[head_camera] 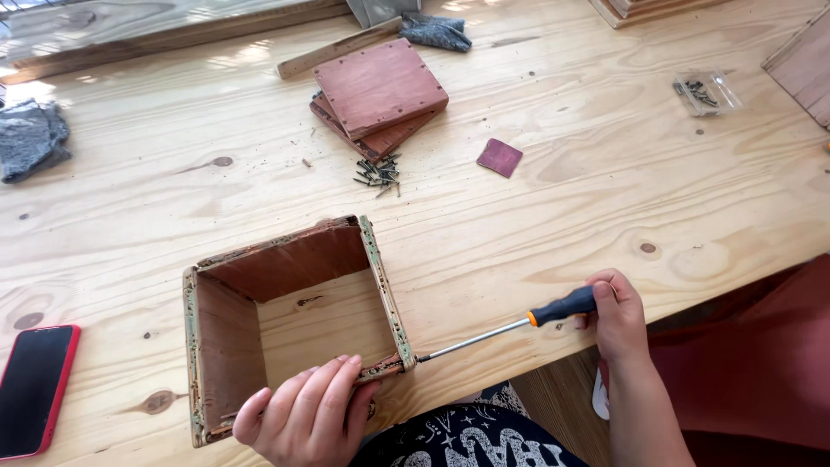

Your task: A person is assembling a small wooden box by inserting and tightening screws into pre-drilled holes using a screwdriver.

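Head view, looking down at a workbench. The left hand [307, 419], at about 6 o'clock in the frame, lies over the near wall of an open wooden box frame [290, 324]: the fingers [333, 389] are extended and close together, draped over the top edge and reaching into the frame, so the hand is closed loosely on that wall rather than spread wide. The right hand [616, 318], at about 4 o'clock, is closed in a fist around the black and orange handle of a screwdriver [510, 327]. The metal shaft runs from the hand toward 8 o'clock, and its tip meets the near right corner of the box frame.

The box frame has four thin reddish-brown walls with pale, worn edges; it has no bottom panel, and the table shows through it. It stands on a pale pine table [536, 216] with visible knots, near the table's front edge.

At 12 o'clock from the frame lies a stack of reddish-brown panels [379, 95], with a small heap of dark screws [379, 173] just beside it. A small dark red square piece [500, 157] lies at 1 o'clock, well apart from the frame. A clear plastic container [705, 92] with screws stands at 2 o'clock. A phone with a red case [35, 389] lies at 9 o'clock. Grey cloths [30, 138] rest at 10 o'clock. Sunlight falls across the far side of the table.
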